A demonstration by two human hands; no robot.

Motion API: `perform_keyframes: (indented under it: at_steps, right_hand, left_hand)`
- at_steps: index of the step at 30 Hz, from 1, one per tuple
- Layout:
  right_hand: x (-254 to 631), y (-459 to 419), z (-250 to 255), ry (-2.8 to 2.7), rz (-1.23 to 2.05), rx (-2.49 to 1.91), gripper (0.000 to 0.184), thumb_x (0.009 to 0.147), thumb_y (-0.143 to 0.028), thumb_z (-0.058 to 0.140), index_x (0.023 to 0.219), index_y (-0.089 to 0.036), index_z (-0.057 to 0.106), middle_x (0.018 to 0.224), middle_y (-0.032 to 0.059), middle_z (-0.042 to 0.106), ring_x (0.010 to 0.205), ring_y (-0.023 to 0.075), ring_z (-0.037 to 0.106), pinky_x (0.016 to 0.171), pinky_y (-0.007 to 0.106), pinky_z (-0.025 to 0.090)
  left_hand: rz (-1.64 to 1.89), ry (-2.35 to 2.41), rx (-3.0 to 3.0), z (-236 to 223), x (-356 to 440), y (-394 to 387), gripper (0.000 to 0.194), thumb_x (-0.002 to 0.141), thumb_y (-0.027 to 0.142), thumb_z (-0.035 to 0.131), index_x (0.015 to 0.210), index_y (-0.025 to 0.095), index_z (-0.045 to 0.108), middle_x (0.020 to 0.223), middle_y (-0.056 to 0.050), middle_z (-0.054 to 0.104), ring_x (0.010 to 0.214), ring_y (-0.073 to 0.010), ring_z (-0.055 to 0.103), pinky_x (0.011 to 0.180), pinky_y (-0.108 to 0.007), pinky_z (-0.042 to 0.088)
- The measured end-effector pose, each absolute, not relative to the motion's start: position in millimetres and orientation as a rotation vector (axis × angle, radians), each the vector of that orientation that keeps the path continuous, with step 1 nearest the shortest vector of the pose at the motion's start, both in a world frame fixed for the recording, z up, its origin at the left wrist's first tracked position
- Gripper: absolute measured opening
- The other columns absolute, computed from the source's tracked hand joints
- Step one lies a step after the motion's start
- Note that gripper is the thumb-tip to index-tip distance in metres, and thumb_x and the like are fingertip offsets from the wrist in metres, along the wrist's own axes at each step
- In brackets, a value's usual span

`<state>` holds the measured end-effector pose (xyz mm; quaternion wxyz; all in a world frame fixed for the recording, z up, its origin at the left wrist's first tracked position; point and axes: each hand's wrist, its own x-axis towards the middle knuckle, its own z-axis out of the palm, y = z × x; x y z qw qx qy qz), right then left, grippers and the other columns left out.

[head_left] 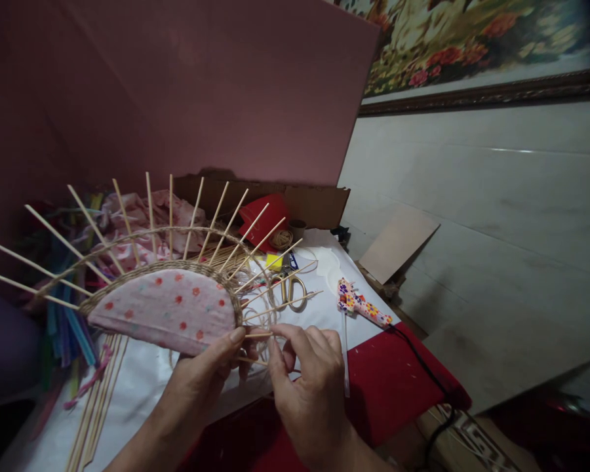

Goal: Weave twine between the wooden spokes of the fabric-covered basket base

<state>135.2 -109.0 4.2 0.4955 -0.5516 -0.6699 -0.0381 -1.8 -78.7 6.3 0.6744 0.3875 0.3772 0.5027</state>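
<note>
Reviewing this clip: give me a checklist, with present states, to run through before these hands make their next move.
1. Left hand holding the fabric-covered panel: ok.
2. Right hand at a stick end: ok.
3. Right hand pinching the cord: cannot tell.
4. Scissors well apart from the sticks: not ok; sticks overlap them in view.
5. Glue gun apart from both hands: ok.
6. Glue gun hot: cannot tell.

Dim Room, One Pale Glint

Low light here, the lower-left corner nearly black! Glare (a slim streak) gleams on the tiled wall (486,190), soft shadow smudging it lower down; far left, a purple shape (10,347) melts into blur.
</note>
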Motion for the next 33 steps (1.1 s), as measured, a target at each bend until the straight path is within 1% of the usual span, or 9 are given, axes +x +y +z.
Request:
perform_keyframes:
  at_steps: [3, 10, 11, 13, 17, 21, 25, 29, 33]
  right_hand:
    - [135.2, -110.1, 5.9, -1.612, -0.070, -1.341, 0.012, 0.080, -0.016, 0.057, 0.089, -0.021, 0.062, 0.064, -0.0012, 0.061, 0.063, 0.0165, 0.051, 0.065, 0.031, 0.028]
    - [139.1, -111.2, 8.3, -1.618, -0.001, -1.338, 0.012, 0.080, -0.016, 0.058, 0.090, -0.021, 0.063, 0.070, -0.0010, 0.065, 0.062, 0.0153, 0.052, 0.065, 0.030, 0.028]
    - [139.8, -111.0, 8.2, -1.619, 0.008, -1.339, 0.012, 0.080, -0.016, 0.058, 0.090, -0.021, 0.063, 0.070, -0.0011, 0.065, 0.063, 0.0152, 0.053, 0.066, 0.030, 0.028]
    - [140.5, -110.9, 8.2, -1.618, 0.023, -1.343, 0.012, 0.079, -0.016, 0.059, 0.089, -0.021, 0.063, 0.071, -0.0014, 0.065, 0.063, 0.0152, 0.053, 0.066, 0.030, 0.028]
    - [140.7, -111.9, 8.7, -1.612, 0.048, -1.349, 0.013, 0.078, -0.014, 0.061, 0.088, -0.022, 0.063, 0.070, -0.0023, 0.065, 0.062, 0.0153, 0.053, 0.066, 0.030, 0.028]
    - [140.4, -112.1, 9.0, -1.620, 0.060, -1.349, 0.014, 0.078, -0.014, 0.061, 0.089, -0.022, 0.063, 0.071, -0.0025, 0.065, 0.062, 0.0152, 0.053, 0.066, 0.030, 0.028]
    - [140.1, -111.0, 9.0, -1.625, 0.043, -1.349, 0.012, 0.079, -0.015, 0.060, 0.088, -0.022, 0.063, 0.067, -0.0021, 0.064, 0.061, 0.0151, 0.053, 0.065, 0.029, 0.028]
    - [139.9, -111.2, 9.2, -1.627, 0.030, -1.354, 0.012, 0.079, -0.015, 0.059, 0.088, -0.022, 0.063, 0.064, -0.0021, 0.062, 0.060, 0.0153, 0.054, 0.064, 0.029, 0.028]
    - [140.0, -112.0, 9.1, -1.629, 0.038, -1.346, 0.014, 0.079, -0.014, 0.059, 0.090, -0.022, 0.063, 0.063, -0.0024, 0.062, 0.060, 0.0151, 0.054, 0.064, 0.029, 0.029]
  left_hand:
    - [1.126, 0.855, 0.861, 6.6, -1.8, -79.7, 0.020, 0.073, 0.030, 0.063, 0.076, 0.014, 0.075, 0.065, -0.005, 0.068, 0.065, -0.0165, 0.056, 0.055, -0.025, 0.043]
    - [1.127, 0.864, 0.855, 6.8, -2.1, -80.2, 0.021, 0.070, 0.032, 0.066, 0.076, 0.014, 0.076, 0.068, -0.007, 0.070, 0.063, -0.0169, 0.056, 0.053, -0.026, 0.043]
    - [1.126, 0.864, 0.857, 7.1, -2.1, -80.1, 0.021, 0.070, 0.033, 0.066, 0.075, 0.014, 0.076, 0.065, -0.007, 0.069, 0.063, -0.0171, 0.056, 0.053, -0.025, 0.043]
    - [1.115, 0.869, 0.856, 7.8, -1.8, -80.0, 0.022, 0.071, 0.033, 0.065, 0.076, 0.014, 0.076, 0.067, -0.007, 0.069, 0.067, -0.0185, 0.057, 0.054, -0.026, 0.043]
    - [1.139, 0.883, 0.863, 9.2, -1.0, -80.1, 0.021, 0.069, 0.033, 0.067, 0.073, 0.014, 0.076, 0.064, -0.006, 0.068, 0.063, -0.0172, 0.056, 0.052, -0.025, 0.043]
    - [1.130, 0.860, 0.854, 8.3, -0.9, -79.9, 0.019, 0.070, 0.031, 0.066, 0.074, 0.015, 0.075, 0.066, -0.006, 0.069, 0.064, -0.0166, 0.056, 0.053, -0.025, 0.043]
    - [1.136, 0.849, 0.862, 7.0, -0.8, -79.0, 0.019, 0.072, 0.030, 0.064, 0.075, 0.014, 0.075, 0.065, -0.005, 0.069, 0.063, -0.0160, 0.056, 0.052, -0.024, 0.043]
    - [1.154, 0.866, 0.867, 7.2, -0.5, -77.9, 0.020, 0.069, 0.031, 0.067, 0.072, 0.013, 0.075, 0.064, -0.007, 0.068, 0.061, -0.0170, 0.056, 0.050, -0.025, 0.042]
    - [1.132, 0.872, 0.867, 7.5, -1.2, -79.0, 0.021, 0.072, 0.032, 0.065, 0.076, 0.013, 0.075, 0.065, -0.006, 0.068, 0.065, -0.0179, 0.056, 0.055, -0.026, 0.043]
